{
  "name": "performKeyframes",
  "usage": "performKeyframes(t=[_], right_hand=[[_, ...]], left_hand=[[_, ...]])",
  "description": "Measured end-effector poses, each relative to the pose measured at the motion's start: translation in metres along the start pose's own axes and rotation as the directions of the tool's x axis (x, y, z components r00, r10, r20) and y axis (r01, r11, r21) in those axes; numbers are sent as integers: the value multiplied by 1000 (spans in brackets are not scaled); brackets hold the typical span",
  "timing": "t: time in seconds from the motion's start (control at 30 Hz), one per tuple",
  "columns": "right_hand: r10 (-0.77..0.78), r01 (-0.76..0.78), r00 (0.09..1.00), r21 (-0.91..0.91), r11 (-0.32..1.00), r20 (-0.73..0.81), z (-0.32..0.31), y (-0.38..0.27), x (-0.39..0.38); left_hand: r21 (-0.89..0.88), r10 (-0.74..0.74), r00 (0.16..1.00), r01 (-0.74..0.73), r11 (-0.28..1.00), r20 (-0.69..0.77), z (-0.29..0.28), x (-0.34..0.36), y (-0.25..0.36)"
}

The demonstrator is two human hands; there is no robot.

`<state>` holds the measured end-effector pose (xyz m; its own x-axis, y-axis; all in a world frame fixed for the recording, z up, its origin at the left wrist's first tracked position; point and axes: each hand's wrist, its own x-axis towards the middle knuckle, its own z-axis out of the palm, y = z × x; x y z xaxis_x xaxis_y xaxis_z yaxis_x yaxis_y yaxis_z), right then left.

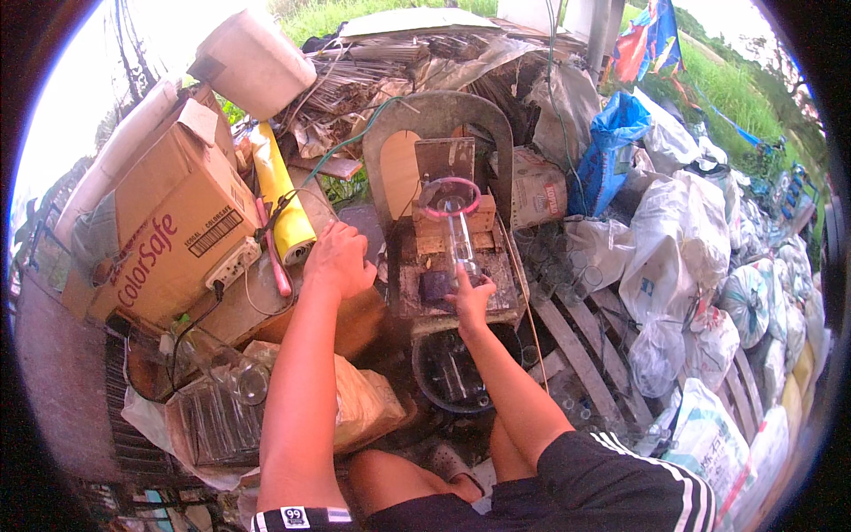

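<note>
My right hand is closed on the near end of a clear glass bottle, which points away from me over a low wooden stand. A pink ring surrounds the bottle's far end, in front of an upright dark plate. Beside the thumb side of the right hand sits a small dark block on the stand. My left hand has its fingers curled down at the edge of a wooden surface, right of a yellow roll; what it grips, if anything, is hidden.
A cardboard box with a power strip stands at left. Below it, a paper sack lies by glass pieces. Behind the stand is a plastic chair. A black basin sits under it; white bags pile up at right.
</note>
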<state>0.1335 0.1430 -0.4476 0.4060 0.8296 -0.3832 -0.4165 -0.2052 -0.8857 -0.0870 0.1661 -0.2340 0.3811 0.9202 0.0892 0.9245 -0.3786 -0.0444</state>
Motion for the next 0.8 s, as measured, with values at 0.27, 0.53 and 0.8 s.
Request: performKeyframes(t=[0.27, 0.53, 0.8], right_hand=[[154, -161, 986, 139, 977, 60, -3, 5, 6], [294, -442, 873, 375, 815, 390, -18, 3, 8], [-62, 57, 997, -101, 993, -43, 0, 22, 18]], left_hand=[[0, 4, 1000, -4, 1000, -17, 1, 0, 0], [2, 17, 999, -17, 1000, -33, 3, 0, -2], [-3, 14, 999, -14, 1000, -30, 3, 0, -1]])
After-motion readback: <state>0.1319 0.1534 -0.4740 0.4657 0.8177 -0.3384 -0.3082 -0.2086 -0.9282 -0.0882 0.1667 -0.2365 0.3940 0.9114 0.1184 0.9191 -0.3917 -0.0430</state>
